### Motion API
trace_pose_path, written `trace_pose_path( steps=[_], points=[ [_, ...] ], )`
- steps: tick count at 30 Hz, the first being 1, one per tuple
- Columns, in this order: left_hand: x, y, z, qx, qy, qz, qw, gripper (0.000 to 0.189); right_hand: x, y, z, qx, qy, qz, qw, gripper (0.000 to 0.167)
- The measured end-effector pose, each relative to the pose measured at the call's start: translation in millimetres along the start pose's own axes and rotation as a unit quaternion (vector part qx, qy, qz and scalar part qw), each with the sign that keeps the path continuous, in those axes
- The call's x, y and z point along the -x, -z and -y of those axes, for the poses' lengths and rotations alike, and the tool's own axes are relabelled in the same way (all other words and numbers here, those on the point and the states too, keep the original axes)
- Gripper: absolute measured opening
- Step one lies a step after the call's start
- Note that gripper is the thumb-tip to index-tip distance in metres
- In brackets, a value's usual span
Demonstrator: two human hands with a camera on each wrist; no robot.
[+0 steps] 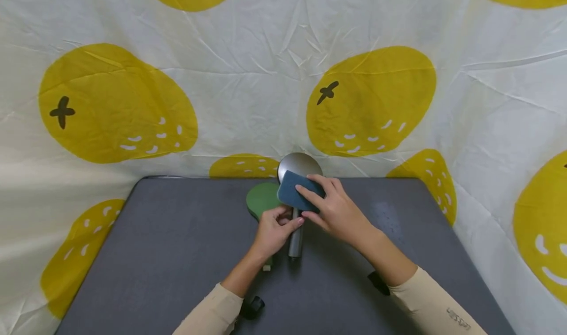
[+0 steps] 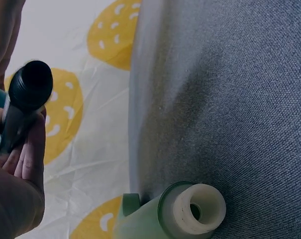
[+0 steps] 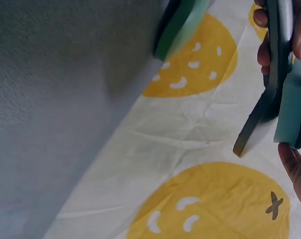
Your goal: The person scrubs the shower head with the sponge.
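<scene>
Above the grey table point(image 1: 186, 236), a silver showerhead point(image 1: 301, 163) points forward, handle point(image 1: 295, 241) nearest.

Beige sleeves clothe the forearms: the left sleeve point(image 1: 210, 311) at bottom, left of centre in the head view, the right sleeve point(image 1: 431, 298) at lower right. Small dark lettering point(image 1: 458, 319), unreadable, marks the right one. A rounded black device point(image 1: 254, 308) shows beside the left sleeve, a black piece point(image 1: 379, 282) beside the right.

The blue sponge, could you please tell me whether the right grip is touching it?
Touching: the head view shows the right grip with fingers laid across the blue sponge; the right wrist view shows fingertips against its end.
</scene>
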State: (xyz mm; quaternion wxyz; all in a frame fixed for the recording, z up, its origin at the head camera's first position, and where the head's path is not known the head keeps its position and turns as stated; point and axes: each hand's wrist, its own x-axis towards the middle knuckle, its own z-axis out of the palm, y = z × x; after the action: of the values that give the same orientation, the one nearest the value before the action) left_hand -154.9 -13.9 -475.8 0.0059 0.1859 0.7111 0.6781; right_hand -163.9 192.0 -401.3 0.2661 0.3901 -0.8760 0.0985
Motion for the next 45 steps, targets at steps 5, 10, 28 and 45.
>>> trace_pose_path(
  steps=[5,10,28,45],
  points=[
    [-0.3,-0.7,-1.0,0.002,0.001,-0.005,1.0000,0.045,-15.8,5.9,-10.5,-0.006,-0.009,0.012,0.9999,0.064],
    [0.8,-3.1,-2.8,0.017,0.013,0.004,0.9998,0.050,-34.0,13.1,-29.2,-0.036,-0.046,0.026,0.9980,0.060],
    [5.4,1.1,-8.5,0.004,0.023,-0.005,0.9997,0.049,-56.8,25.4,-41.8,-0.035,-0.057,0.038,0.9970,0.057],
    [5.1,3.5,-7.3,0.009,0.001,0.007,0.9999,0.033,17.6,3.1,12.2,-0.033,-0.042,-0.022,0.9983,0.065]
  ],
)
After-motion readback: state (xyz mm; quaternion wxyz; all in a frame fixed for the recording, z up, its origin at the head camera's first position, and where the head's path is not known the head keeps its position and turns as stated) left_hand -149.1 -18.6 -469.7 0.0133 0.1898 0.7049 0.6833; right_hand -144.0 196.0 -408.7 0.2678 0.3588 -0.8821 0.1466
